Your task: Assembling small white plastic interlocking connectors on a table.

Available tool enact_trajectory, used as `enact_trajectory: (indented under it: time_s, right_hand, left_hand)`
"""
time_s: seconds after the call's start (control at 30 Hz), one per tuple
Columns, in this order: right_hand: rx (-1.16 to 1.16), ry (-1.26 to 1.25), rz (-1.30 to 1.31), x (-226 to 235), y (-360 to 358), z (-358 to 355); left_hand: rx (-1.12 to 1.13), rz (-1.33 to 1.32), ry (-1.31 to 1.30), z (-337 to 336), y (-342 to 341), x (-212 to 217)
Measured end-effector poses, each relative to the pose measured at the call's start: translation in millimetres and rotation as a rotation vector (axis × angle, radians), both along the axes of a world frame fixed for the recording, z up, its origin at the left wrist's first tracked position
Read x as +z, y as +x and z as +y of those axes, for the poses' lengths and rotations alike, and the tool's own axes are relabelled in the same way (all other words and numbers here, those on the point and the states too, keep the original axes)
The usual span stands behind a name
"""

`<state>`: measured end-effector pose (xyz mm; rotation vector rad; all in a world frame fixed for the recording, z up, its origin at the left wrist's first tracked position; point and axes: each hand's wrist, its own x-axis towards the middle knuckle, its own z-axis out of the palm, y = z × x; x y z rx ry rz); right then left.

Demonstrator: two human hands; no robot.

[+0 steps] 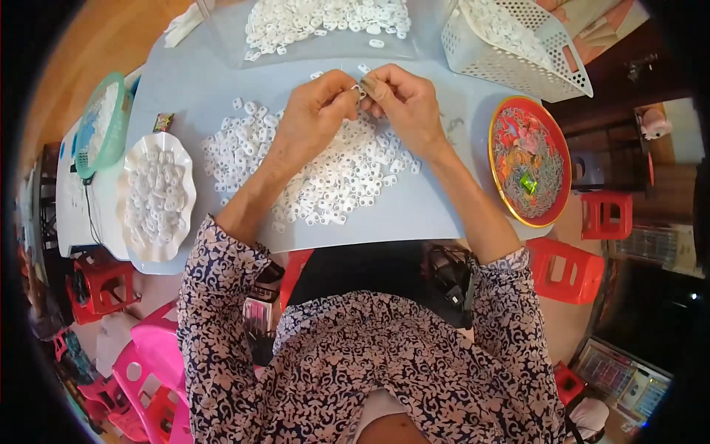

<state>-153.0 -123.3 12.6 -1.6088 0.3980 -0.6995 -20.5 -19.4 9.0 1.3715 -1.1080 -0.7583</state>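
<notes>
My left hand and my right hand meet over the far middle of the table. Both are closed in a pinch on one small white plastic piece between their fingertips. Its outline is partly covered by the fingers, and I cannot make out whether another small part is with it. Beneath the hands and forearms spreads a loose pile of small white plastic pieces with holes. To the right of my right forearm sits a red oval tray with a gold rim, bearing many small grey parts and a shiny green wrapped item.
A clear bin of white pieces stands at the back, beside a white perforated basket. On the left are a scalloped white dish, a small wrapped packet and a green basket. Red stools flank the grey-blue table.
</notes>
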Motion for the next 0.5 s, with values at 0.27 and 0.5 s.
enact_trajectory:
  time_s: [0.27, 0.5]
  right_hand:
    - [-0.019, -0.073, 0.014, 1.9, -4.4, -8.0]
    - [-0.26, 0.287, -0.176, -5.0, -11.9, -33.7]
  left_hand:
    - [0.002, -0.042, -0.044, -4.6, 8.1, 3.6]
    - [0.098, -0.485, -0.035, -42.9, 29.2, 14.8]
